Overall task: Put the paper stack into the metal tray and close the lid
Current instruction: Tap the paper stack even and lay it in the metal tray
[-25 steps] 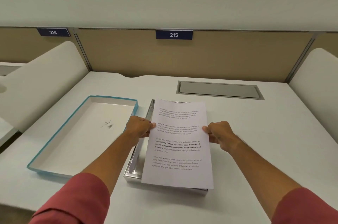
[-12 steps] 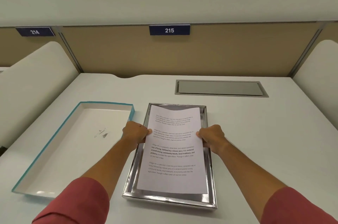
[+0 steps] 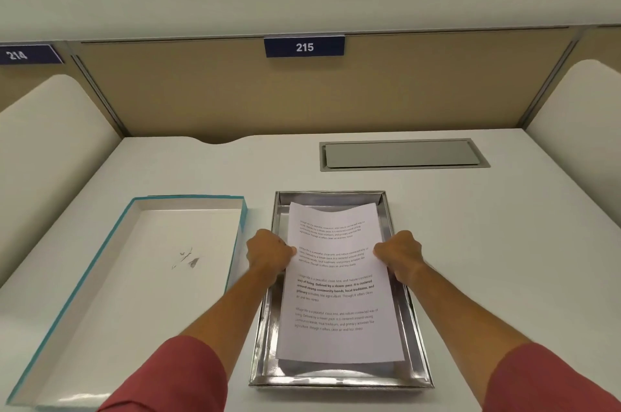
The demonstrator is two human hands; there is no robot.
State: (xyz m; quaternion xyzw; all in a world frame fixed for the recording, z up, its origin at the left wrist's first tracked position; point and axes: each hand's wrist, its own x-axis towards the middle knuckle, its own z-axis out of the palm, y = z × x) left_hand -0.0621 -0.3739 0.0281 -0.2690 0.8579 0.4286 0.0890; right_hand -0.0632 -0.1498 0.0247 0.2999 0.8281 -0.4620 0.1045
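Note:
A white paper stack [image 3: 336,290] with printed paragraphs lies lengthwise inside the shiny metal tray [image 3: 416,337] at the centre of the desk. My left hand [image 3: 268,252] grips the stack's left edge and my right hand [image 3: 400,253] grips its right edge, both about a third of the way down the sheet. The stack's far edge curls up slightly. The lid [image 3: 134,277], white inside with teal sides, rests upside down on the desk just left of the tray.
A grey cable hatch [image 3: 403,154] is set flush into the desk behind the tray. Tan partition panels [image 3: 302,95] with number plates 214 and 215 close the back. White curved dividers [image 3: 50,149] stand at both sides of the desk.
The paper stack has come down from above the tray into it, held by both hands throughout. The view has shifted so the whole tray shows.

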